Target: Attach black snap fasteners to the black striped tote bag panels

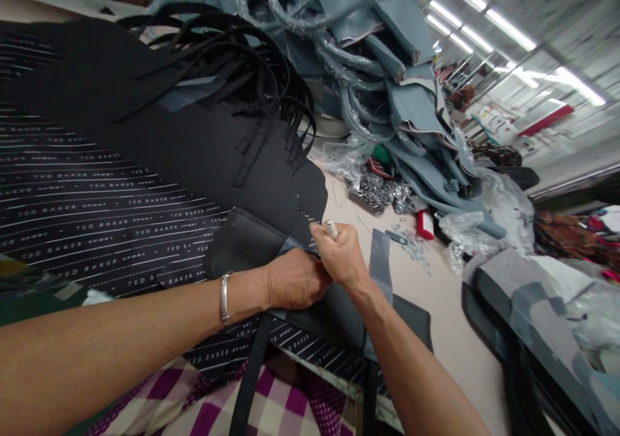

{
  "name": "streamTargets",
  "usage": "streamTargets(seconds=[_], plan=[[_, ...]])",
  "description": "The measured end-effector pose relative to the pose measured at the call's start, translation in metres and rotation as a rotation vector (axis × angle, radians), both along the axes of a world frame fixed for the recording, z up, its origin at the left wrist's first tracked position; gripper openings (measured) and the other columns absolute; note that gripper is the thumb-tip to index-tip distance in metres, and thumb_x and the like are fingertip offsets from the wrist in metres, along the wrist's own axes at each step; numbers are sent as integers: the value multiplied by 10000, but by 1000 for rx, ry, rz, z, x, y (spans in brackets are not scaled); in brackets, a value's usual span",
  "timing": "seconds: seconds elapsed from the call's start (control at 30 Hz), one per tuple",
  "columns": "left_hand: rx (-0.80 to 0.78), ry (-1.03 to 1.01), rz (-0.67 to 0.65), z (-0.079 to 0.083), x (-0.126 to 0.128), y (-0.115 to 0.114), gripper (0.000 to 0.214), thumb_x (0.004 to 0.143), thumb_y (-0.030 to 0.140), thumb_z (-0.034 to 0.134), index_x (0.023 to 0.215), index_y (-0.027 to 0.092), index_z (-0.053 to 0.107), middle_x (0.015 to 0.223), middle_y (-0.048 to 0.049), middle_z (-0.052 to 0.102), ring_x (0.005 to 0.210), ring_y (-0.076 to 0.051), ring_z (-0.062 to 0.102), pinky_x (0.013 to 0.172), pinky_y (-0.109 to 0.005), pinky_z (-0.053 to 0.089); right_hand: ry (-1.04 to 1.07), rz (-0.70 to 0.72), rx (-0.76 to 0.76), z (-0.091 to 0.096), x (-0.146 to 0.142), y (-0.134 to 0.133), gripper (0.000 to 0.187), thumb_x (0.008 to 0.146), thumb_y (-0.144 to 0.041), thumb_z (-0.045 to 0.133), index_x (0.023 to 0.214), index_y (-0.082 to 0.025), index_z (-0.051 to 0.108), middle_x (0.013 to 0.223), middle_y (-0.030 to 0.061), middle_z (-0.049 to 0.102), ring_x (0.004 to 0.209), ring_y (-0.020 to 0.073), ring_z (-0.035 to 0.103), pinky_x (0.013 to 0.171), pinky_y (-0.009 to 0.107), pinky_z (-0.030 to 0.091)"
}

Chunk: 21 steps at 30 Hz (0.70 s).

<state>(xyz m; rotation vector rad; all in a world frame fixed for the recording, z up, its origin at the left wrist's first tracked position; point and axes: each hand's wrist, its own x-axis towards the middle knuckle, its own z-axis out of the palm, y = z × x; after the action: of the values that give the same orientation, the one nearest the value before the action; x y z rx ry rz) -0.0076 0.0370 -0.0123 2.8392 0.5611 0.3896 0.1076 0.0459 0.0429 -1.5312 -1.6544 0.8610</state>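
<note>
Right hand (340,250) has fingers wrapped round a pale tool (330,229), left hand (298,280) curled just beside (can't tell if it's pinching anything), black panel (336,313) underneath, lengthwise along the near edge of the worktop (450,313).

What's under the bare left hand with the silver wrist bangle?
Seen around the left hand: a flat black panel and a bluish-grey strip, showing past its edges. Covered: whatever lies directly beneath palm and fingers.
</note>
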Motion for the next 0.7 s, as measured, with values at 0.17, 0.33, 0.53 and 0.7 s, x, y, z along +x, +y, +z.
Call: streamTargets(seconds=[0.17,0.33,0.53,0.7], plan=[[-20,-6,15,-2,1,0,148,834,149,542,816,138,688,863,-129,741,769,-275,687,598,-374,523,-20,23,33,-6,3,-8,419,796,-306,592,495,-219,314,476,-74,273,474,72,252,446,256,143],[-39,-60,38,7,-2,-1,104,833,194,564,874,161,653,794,-60,723,664,-236,680,520,-341,492,102,-50,79,7,24,-9,453,862,-362,539,518,-246,266,453,-92,242,400,65,230,400,240,182],[-63,-96,92,8,-4,-2,98,849,214,550,904,158,608,814,-62,718,673,-218,679,567,-315,504,298,-176,273,7,24,-20,461,888,-445,436,525,-259,224,436,-100,205,350,71,231,377,238,281],[-58,-69,107,8,-3,-2,79,843,213,546,878,164,598,813,-59,715,701,-231,685,582,-330,513,79,-265,185,-15,56,-37,479,909,-489,472,539,-258,276,457,-84,272,369,87,302,382,250,289]])
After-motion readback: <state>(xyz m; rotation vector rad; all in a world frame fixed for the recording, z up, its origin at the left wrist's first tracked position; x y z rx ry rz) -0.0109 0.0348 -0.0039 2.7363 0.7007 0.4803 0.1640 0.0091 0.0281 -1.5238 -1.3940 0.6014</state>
